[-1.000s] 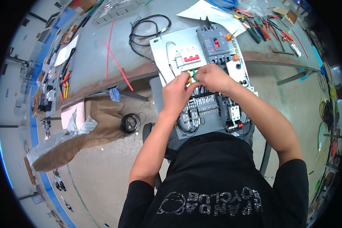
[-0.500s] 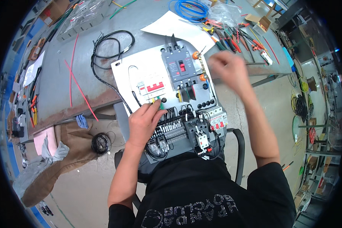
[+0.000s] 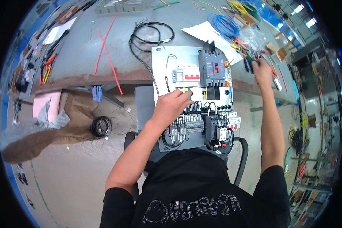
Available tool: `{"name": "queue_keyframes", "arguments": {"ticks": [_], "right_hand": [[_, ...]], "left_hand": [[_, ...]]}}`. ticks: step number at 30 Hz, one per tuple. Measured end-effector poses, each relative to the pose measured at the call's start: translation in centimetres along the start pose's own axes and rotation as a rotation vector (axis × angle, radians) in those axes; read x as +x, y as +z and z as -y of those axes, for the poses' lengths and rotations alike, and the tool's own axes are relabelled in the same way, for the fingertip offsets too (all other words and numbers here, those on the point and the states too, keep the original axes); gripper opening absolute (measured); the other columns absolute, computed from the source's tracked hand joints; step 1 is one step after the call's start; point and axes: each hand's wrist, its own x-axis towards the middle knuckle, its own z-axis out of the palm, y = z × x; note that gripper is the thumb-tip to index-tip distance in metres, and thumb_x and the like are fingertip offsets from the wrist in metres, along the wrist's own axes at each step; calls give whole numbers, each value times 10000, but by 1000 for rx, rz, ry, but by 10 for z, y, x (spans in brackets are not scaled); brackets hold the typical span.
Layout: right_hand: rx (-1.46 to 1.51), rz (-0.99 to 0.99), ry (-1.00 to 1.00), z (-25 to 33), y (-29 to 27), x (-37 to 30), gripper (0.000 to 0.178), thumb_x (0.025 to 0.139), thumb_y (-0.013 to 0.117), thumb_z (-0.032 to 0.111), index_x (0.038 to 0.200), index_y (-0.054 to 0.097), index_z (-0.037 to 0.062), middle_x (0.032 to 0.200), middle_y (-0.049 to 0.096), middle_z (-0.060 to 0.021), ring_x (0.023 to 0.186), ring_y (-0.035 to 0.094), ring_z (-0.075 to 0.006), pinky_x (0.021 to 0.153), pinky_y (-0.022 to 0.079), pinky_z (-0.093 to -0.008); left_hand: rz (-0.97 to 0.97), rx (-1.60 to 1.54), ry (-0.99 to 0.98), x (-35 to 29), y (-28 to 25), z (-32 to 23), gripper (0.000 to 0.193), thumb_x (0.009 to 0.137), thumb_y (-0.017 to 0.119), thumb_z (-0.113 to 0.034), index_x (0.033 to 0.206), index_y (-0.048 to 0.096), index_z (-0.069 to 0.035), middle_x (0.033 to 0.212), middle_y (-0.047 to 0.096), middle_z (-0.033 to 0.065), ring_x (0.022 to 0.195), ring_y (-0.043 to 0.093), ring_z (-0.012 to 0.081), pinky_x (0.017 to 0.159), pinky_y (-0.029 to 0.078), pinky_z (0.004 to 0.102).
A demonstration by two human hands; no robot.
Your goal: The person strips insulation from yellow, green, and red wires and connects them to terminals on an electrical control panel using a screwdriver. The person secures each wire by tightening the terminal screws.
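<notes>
A metal mounting plate (image 3: 163, 72) fitted with electrical parts lies in front of me. On it are a large grey circuit breaker (image 3: 212, 74) with a red switch and a smaller white breaker (image 3: 192, 74) with red levers. My left hand (image 3: 172, 107) is closed just below the white breaker, its fingertips pinching a short green wire (image 3: 189, 93) beside a yellow one (image 3: 184, 90). Out to the right, my right hand (image 3: 263, 74) is over the hand tools on the bench, fingers curled beside dark green handles (image 3: 249, 60). What is inside its grip is hidden.
The grey workbench (image 3: 79, 57) spans the far side, bearing a coiled black cable (image 3: 152, 32), red strips (image 3: 106, 49), white paper (image 3: 201, 32) and a blue wire coil (image 3: 224, 26). Below the plate's breakers sit terminal blocks (image 3: 193, 126) and a contactor (image 3: 214, 131). A chair armrest (image 3: 242, 155) stands at right.
My right hand has gone from beside the large breaker to the tools farther right. My left hand stays at the wires. The view has shifted, so the plate appears farther right.
</notes>
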Motion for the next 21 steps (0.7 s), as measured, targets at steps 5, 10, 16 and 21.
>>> {"name": "queue_keyframes", "arguments": {"ticks": [5,10,16,21], "right_hand": [[630,-1,-252,102,-141,-31,174,980,710,148,1099,713,20,819,563,61,710,459,-35,620,362,-217],[577,232,-659,176,-172,-77,162,902,730,75,1052,699,23,841,622,-7,677,507,-70,601,405,-253],[504,363,-725,201,-157,-88,165,874,725,70,1034,704,35,863,649,-77,660,592,-169,594,460,-310],[485,338,-790,201,-149,-90,183,861,742,95,1032,708,40,868,652,-119,717,639,-278,627,496,-371]], "left_hand": [[-36,-9,34,-3,3,2,294,872,830,-265,1112,753,-115,788,631,69,701,681,274,613,550,402],[-22,-11,10,-6,2,4,261,882,811,-270,1089,730,-134,819,633,68,733,694,292,634,566,426],[14,-29,-23,-4,0,0,299,873,826,-268,1120,740,-125,849,658,90,747,708,314,656,581,434],[-5,-27,-1,-5,-1,0,296,869,829,-250,1118,747,-112,846,661,91,752,709,320,656,581,437]]}}
